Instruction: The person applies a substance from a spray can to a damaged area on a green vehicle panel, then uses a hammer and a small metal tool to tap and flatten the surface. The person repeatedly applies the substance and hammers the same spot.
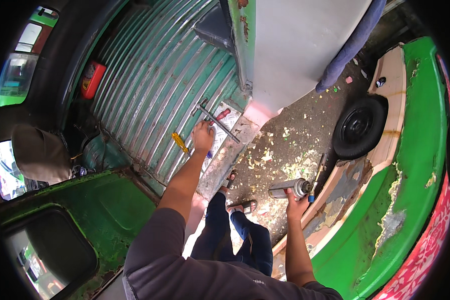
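My left hand (203, 137) reaches onto the metal sill of a green vehicle, its fingers curled at the lower end of a red-handled screwdriver (222, 115). A metal T-handle wrench (227, 131) lies slantwise just beside those fingers. To the left of this hand is a yellow-handled screwdriver (180, 142) on the ribbed floor, and a small blue thing (209, 154) shows partly behind the wrist. My right hand (297, 204) is wrapped round a gas torch, whose silver canister (282, 189) lies sideways and whose brass nozzle pipe (319, 172) points away from me.
The ribbed green vehicle floor (150, 85) holds a red container (92, 80) at its far left. A green panel with peeling paint (410, 200) and a black wheel (360, 126) stand at right. Paint flakes (265, 155) litter the ground near my feet. A white door panel (290, 50) juts out ahead.
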Tool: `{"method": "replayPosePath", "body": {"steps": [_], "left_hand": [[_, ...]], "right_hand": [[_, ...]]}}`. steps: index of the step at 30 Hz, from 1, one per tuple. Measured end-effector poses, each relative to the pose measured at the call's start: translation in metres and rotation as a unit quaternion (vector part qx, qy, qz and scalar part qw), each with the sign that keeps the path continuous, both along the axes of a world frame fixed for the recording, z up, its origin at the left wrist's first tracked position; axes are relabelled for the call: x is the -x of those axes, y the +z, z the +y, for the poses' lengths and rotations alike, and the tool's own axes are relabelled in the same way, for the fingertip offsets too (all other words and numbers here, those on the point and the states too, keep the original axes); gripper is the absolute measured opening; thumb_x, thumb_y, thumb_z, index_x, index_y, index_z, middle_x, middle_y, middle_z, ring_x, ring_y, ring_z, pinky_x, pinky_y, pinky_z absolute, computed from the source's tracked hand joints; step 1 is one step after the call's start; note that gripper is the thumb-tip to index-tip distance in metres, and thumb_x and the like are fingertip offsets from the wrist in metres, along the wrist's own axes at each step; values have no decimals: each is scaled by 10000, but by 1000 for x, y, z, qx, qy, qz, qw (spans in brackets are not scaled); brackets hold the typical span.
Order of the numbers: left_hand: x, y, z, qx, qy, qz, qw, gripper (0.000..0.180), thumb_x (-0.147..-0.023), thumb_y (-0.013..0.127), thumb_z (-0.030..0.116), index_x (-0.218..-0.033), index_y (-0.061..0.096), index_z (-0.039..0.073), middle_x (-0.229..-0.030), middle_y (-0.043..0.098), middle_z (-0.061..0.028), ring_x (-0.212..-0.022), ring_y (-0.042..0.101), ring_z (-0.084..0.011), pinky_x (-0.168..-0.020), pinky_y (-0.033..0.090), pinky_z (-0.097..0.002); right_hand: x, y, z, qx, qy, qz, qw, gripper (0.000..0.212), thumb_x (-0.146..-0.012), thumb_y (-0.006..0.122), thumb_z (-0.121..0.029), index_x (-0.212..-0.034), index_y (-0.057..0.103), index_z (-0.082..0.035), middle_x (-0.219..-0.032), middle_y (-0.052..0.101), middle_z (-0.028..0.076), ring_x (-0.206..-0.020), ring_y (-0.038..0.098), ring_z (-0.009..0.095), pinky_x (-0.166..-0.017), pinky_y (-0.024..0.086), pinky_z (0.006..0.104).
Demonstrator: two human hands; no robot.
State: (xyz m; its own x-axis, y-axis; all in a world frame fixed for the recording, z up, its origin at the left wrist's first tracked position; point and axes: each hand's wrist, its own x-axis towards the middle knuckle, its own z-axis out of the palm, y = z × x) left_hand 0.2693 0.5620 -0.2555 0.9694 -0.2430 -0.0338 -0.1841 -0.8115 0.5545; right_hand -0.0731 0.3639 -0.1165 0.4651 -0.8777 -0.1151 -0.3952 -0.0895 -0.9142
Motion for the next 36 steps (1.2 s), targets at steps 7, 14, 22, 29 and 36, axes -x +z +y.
{"method": "replayPosePath", "body": {"steps": [7,14,22,29,36], "left_hand": [[-11,-11,-8,-12,-18,-16,1000,228,-830,689,249,-1022,664,129,-1064,605,-53,-1066,551,-280,-897,400,-468],[-10,3,4,13,-65,100,993,257,-839,632,232,-1046,643,82,-1024,641,-167,-941,630,-374,-812,497,-466],[-34,9,24,9,-98,182,978,378,-887,545,316,-1156,633,65,-1033,660,-235,-1000,618,-399,-866,475,-439],[-27,27,57,-38,-145,328,933,337,-944,561,340,-1065,642,36,-879,669,-152,-851,655,-244,-703,503,-369],[32,23,78,256,-22,334,907,224,-985,543,241,-1087,531,42,-858,625,-20,-771,614,-105,-593,467,-269]], "right_hand": [[-11,-10,7,4,32,-26,999,618,-754,818,-80,-1245,453,9,-1073,589,90,-950,578,164,-865,479,312],[-13,-21,3,-33,54,-50,997,654,-756,798,-49,-1289,422,-3,-1123,567,85,-996,573,160,-869,480,300],[-24,-13,1,-25,77,-56,995,696,-726,825,-70,-1298,433,-7,-1103,556,66,-983,554,156,-847,474,291],[-24,-15,-3,-7,74,-86,993,644,-733,818,-54,-1258,449,-8,-1073,555,60,-949,561,143,-785,482,265],[-12,8,-10,31,61,-96,993,690,-734,827,-58,-1284,413,-4,-1067,588,57,-949,590,137,-815,496,277]]}}
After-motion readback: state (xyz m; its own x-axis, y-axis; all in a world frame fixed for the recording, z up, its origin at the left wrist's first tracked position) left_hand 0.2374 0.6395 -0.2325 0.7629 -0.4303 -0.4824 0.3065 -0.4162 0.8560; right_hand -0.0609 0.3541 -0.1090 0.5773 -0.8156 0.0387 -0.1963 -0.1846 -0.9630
